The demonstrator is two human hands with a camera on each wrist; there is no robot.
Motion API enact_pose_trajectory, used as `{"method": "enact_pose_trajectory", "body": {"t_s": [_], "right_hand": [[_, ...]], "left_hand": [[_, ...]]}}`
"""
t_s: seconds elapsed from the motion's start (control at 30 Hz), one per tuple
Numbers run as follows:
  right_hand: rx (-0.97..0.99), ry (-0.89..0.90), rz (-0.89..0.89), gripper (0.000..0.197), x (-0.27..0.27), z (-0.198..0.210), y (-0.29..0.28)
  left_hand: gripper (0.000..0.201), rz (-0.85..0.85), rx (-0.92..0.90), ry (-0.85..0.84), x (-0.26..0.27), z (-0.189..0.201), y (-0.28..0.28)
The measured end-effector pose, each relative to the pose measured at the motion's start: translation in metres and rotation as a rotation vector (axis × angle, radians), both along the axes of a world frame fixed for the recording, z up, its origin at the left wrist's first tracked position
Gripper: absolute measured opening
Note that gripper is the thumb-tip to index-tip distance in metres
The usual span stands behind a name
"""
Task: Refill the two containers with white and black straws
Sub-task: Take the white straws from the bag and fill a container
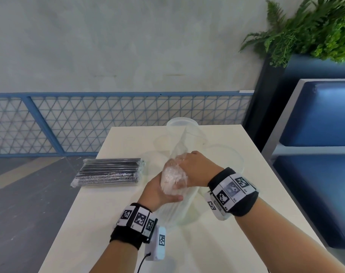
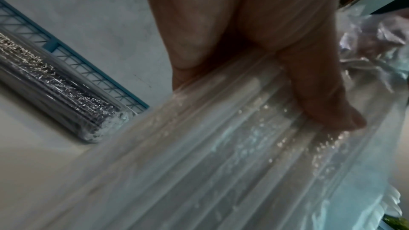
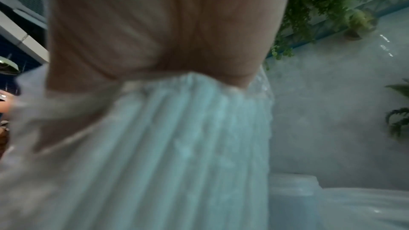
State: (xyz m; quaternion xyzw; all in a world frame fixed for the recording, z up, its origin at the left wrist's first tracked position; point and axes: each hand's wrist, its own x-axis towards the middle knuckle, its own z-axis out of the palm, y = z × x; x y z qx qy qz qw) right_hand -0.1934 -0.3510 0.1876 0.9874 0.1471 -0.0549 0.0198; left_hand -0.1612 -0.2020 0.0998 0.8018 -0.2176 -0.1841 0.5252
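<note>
Both hands grip the white straw pack (image 1: pixel 174 179) at table centre. The left hand (image 1: pixel 158 191) wraps its lower part; the right hand (image 1: pixel 195 167) appears to clamp the plastic wrap at the upper end, though blur obscures the fingers. The black straw pack (image 1: pixel 108 172) lies at 9 o'clock. The two containers (image 1: pixel 182 131) stand at 12 o'clock.

Black-straw pack (image 1: pixel 108 172) lay on table (image 1: pixel 100 209) near left edge; two containers (image 1: pixel 182 134) stood at far edge, right of it.
</note>
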Motion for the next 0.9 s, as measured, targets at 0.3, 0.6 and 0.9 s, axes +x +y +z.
{"method": "enact_pose_trajectory", "body": {"t_s": [0.3,0.6,0.9], "right_hand": [[0.253,-0.079,-0.073,0.036,0.008,0.002,0.001],[0.733,-0.249,-0.241,0.034,-0.001,0.045,-0.028],[1.016,-0.254,-0.588,0.062,-0.004,-0.03,0.016]], "left_hand": [[0.043,0.029,-0.027,0.003,0.004,0.004,0.006],[0.041,0.088,-0.101,0.114,0.005,-0.002,0.004],[0.053,0.131,-0.164,0.013,-0.006,-0.004,0.003]]}}
